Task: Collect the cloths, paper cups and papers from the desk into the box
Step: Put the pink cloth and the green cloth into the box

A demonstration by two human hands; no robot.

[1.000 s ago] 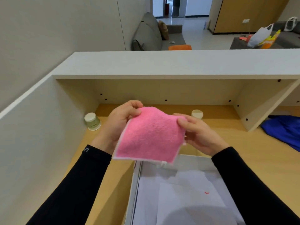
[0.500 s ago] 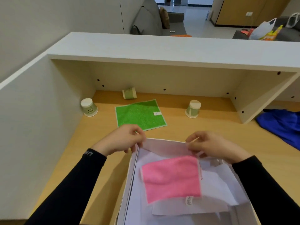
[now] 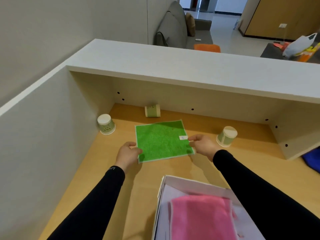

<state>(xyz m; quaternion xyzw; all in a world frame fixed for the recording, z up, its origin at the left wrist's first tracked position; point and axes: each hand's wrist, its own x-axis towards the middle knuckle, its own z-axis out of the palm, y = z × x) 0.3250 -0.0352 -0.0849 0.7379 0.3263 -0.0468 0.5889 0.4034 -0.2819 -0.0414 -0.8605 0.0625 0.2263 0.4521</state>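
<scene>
Green cloth [image 3: 162, 141] lies flat between both hands.

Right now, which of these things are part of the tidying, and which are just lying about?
Job: green cloth, three paper cups, pink cloth, papers, box.
Lying about: blue fabric, sofa, plastic bag.

No legible txt; cloth tag [image 3: 183, 137] too blurry.

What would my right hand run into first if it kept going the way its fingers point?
The green cloth: your right hand points leftward at its right edge, fingers apparently already touching beside the white tag.
</scene>
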